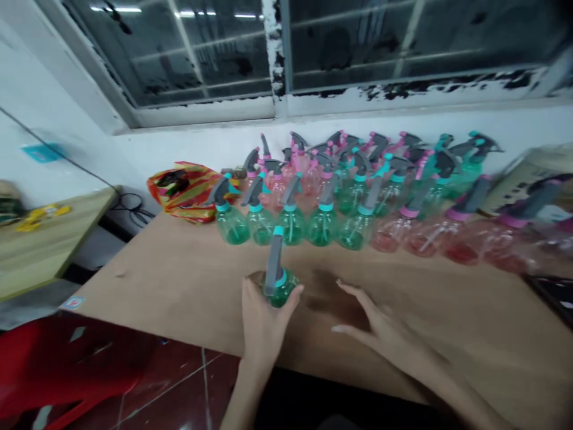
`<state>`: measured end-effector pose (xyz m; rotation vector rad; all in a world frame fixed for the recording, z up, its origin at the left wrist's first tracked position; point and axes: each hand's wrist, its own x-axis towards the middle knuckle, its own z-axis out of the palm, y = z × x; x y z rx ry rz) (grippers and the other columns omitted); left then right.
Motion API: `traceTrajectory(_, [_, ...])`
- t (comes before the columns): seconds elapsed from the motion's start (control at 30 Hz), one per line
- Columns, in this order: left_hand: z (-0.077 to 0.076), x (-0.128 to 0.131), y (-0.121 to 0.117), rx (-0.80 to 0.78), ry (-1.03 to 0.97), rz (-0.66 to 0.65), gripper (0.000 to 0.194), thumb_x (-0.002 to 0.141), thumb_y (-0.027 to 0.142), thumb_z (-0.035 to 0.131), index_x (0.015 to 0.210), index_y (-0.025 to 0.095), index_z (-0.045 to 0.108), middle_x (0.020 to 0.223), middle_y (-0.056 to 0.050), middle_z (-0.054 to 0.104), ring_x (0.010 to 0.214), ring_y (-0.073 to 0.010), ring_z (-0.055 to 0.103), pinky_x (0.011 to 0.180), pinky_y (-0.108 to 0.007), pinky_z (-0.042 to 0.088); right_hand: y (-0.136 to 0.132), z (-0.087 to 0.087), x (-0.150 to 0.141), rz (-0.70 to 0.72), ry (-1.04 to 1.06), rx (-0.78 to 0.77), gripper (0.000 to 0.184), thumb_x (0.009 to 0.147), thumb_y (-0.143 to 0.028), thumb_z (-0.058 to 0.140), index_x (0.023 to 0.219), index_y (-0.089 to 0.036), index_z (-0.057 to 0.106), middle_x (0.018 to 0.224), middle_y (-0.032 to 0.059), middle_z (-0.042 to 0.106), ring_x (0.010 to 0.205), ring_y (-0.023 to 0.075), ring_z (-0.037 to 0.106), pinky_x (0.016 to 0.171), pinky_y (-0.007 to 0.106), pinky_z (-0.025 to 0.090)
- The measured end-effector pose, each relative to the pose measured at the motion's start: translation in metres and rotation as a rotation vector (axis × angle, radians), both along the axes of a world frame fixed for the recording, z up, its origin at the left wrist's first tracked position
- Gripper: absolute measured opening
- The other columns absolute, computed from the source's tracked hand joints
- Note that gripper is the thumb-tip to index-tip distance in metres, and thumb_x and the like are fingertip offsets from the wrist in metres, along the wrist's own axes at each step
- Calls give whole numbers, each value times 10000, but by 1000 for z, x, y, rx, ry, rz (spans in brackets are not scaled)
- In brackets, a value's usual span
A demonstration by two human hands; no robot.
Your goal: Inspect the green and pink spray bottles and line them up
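Observation:
My left hand [264, 319] is wrapped round a green spray bottle [278, 279] with a grey trigger head and teal collar, standing upright on the brown table [179, 280]. My right hand [376, 325] hovers just right of it, fingers spread, holding nothing. Behind them stand rows of several green spray bottles [290, 224] and pink spray bottles [430, 236] along the wall.
A red and yellow plastic bag [188, 191] lies at the table's back left. A second wooden table [40, 245] with yellow items stands at the left. A red stool [58, 376] sits below. A cardboard box [523, 179] is at the far right.

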<state>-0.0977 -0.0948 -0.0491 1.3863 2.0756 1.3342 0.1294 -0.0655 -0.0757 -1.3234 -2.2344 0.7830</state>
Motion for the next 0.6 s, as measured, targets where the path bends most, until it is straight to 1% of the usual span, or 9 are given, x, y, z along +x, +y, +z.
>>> traceTrajectory(0.07, [1,34,2,15,53,-70,508,713,482,706,1062,199,469,1023,-86,524,1031,-303,536,906,-485,426,-2,-2,3,10,42,-14,781,751,-537,630,1412,-293,293,1416,103,455,1272,317,443,1025,551,363])
traceTrajectory(0.13, [0,61,3,34,61,-142,530,697,495,716,1056,204,457,1009,-85,516,1026,-313,536,882,-501,440,-3,-4,6,17,119,-25,853,738,-508,655,1438,-283,223,1450,115,402,1315,311,382,1047,544,331])
traceTrajectory(0.2, [-3,81,3,47,44,-221,568,671,505,735,1060,205,450,1015,-91,505,1029,-324,525,874,-525,442,-5,-4,10,14,204,-43,813,755,-439,653,1431,-272,232,1440,120,403,1320,301,372,1051,528,330])
traceTrajectory(0.27, [-5,93,2,61,22,-294,602,662,508,743,1085,202,444,1044,-105,492,1047,-327,507,887,-543,433,-7,-3,14,-2,273,-66,744,760,-375,649,1400,-257,290,1387,123,453,1285,296,416,1026,505,366])
traceTrajectory(0.33, [-4,98,3,76,7,-367,621,663,491,749,1124,206,445,1097,-119,484,1089,-327,485,916,-547,419,-9,-2,18,-18,318,-82,707,747,-349,659,1365,-245,334,1321,122,503,1230,293,470,985,483,411])
traceTrajectory(0.43, [4,95,7,86,-46,-460,637,674,436,756,1189,232,441,1198,-123,487,1168,-320,470,976,-528,397,-11,-2,21,-47,325,-87,698,740,-369,667,1343,-235,342,1273,121,524,1196,295,490,953,480,431])
traceTrajectory(0.53, [19,88,17,69,-180,-564,659,699,378,739,1259,251,417,1284,-118,510,1200,-307,495,1005,-494,397,-11,-5,18,-86,305,-76,766,708,-436,700,1347,-251,320,1261,113,522,1199,308,481,953,499,421])
traceTrajectory(0.6, [32,84,26,60,-226,-636,652,703,350,733,1276,259,435,1296,-109,533,1183,-307,522,995,-482,415,-10,-5,12,-77,317,-59,803,673,-479,726,1340,-277,327,1252,98,525,1197,313,481,956,507,415])
